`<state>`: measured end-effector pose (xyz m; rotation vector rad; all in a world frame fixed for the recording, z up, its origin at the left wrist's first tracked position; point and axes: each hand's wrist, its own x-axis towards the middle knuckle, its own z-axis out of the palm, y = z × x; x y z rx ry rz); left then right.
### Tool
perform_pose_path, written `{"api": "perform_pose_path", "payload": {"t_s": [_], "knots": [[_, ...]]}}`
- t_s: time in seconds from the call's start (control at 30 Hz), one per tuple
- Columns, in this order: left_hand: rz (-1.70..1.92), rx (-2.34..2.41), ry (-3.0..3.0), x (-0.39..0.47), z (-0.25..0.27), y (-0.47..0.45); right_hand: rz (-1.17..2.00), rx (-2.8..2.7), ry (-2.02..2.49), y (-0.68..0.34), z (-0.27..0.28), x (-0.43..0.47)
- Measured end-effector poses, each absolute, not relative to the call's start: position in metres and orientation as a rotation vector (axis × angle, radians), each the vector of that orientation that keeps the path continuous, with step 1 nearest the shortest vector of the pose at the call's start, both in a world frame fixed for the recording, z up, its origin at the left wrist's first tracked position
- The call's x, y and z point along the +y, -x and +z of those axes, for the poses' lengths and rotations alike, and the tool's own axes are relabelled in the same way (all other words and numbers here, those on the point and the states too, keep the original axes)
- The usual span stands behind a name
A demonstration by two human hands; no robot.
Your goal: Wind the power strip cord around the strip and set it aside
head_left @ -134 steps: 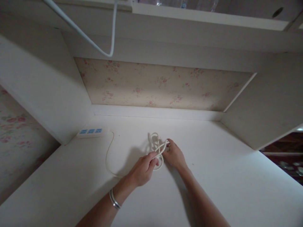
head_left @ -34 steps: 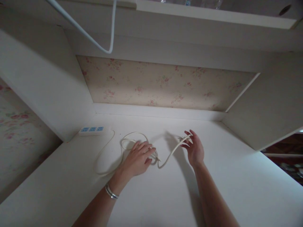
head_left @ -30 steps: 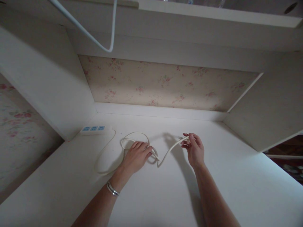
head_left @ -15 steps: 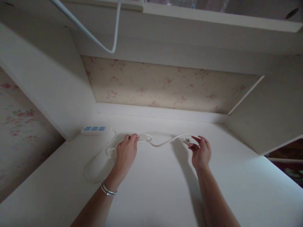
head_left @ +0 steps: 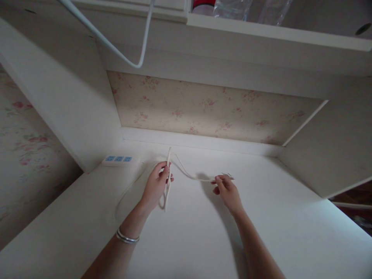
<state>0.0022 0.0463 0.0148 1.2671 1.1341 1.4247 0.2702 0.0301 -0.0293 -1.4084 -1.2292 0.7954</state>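
A white power strip (head_left: 118, 160) with blue socket faces lies at the back left of the white desktop. Its thin white cord (head_left: 186, 173) trails along the desk to my hands. My left hand (head_left: 158, 180) is closed on looped turns of the cord, which stand nearly upright in its fingers. Further right, my right hand (head_left: 226, 188) pinches the cord close to its plug end. The plug (head_left: 228, 175) shows only in part behind the fingers, with prongs pointing up and away. Between the hands the cord hangs in a slack curve.
A white cabinet shelf (head_left: 261, 35) overhangs the desk, with clear plastic items on it. A bent pale-blue rod (head_left: 116, 48) reaches down at the upper left. White side panels (head_left: 72, 97) flank the desk, and flowered wallpaper (head_left: 203, 108) covers the back.
My left hand has turned the cord loops from lying flat to nearly upright. My right hand has moved left and slightly down, its grip now over the cord beside the plug.
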Motion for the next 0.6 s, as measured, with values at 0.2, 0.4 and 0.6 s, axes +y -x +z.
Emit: {"api": "perform_pose_path", "payload": {"t_s": [0.2,0.4,0.6], "knots": [[1.325,1.057,-1.552,0.042,-0.001,-0.017,1.033,-1.012,1.363,-0.268,-0.041,0.033],[1.208,1.110,-1.781,0.038,-0.020,-0.025,1.000,-0.744,1.253,-0.278,-0.049,0.040],[1.130,1.110,-1.849,0.036,-0.029,-0.031,0.998,-0.674,1.288,-0.276,-0.042,0.039]]}}
